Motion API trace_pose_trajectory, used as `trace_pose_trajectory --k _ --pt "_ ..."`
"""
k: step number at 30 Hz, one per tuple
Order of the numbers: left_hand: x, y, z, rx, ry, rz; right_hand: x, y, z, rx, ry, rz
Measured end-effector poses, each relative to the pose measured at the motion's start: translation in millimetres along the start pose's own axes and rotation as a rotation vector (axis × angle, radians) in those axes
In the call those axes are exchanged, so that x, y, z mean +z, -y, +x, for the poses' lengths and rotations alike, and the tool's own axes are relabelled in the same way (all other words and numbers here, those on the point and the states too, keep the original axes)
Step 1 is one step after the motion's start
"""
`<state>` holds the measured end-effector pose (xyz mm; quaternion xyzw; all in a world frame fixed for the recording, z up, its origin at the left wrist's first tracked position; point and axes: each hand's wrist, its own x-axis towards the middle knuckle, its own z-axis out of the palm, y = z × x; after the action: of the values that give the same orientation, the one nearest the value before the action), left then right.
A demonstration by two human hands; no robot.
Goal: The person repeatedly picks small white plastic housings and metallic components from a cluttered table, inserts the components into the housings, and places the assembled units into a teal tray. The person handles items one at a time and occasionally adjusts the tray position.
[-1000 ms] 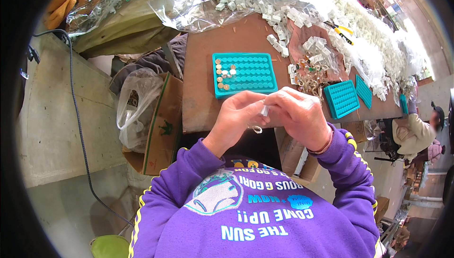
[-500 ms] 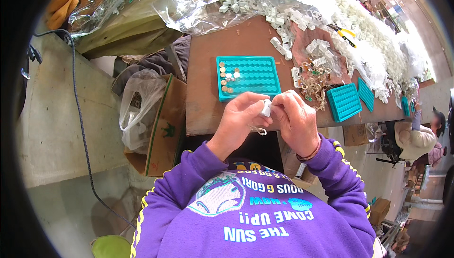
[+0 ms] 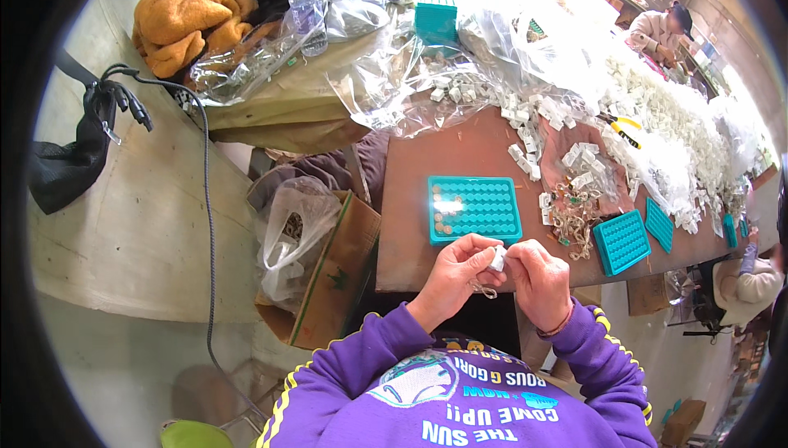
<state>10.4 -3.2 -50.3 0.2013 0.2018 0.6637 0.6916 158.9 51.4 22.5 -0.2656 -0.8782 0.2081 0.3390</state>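
Note:
My left hand [image 3: 460,277] is closed on a small white plastic housing [image 3: 498,257] in front of the table's near edge. Fingertips of my right hand [image 3: 539,282] pinch together at the housing's right side; whatever they grip is too small to make out. A thin looped cord or wire [image 3: 484,289] dangles below the housing, by my left fingers. Just beyond my hands lies a teal grid tray [image 3: 484,210], with several round, coin-like discs in its left columns. A tangle of thin wires with small parts [image 3: 574,214] lies on a cloth to the right.
White housings [image 3: 525,160] are scattered beyond the cloth, and a large pile [image 3: 657,136] stretches right. Yellow-handled pliers [image 3: 621,129] lie there. More teal trays [image 3: 621,241] sit right. A cardboard box [image 3: 336,275] with a plastic bag stands left. Other people [image 3: 657,37] are farther off.
The view has tilted up and to the left, so everything sits lower and farther right. Both hands stay together at the white housing, with only slight finger movement.

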Motion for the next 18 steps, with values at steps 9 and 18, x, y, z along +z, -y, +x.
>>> trace_pose_trajectory --k 9,18 --pt "7.4 0.7 -2.8 0.021 -0.033 0.074 -6.8 -4.7 -5.3 -0.017 -0.058 0.048" --pt "40.6 -118.3 87.3 1.12 0.431 1.892 -21.9 -18.1 -55.9 0.468 -0.446 0.454"
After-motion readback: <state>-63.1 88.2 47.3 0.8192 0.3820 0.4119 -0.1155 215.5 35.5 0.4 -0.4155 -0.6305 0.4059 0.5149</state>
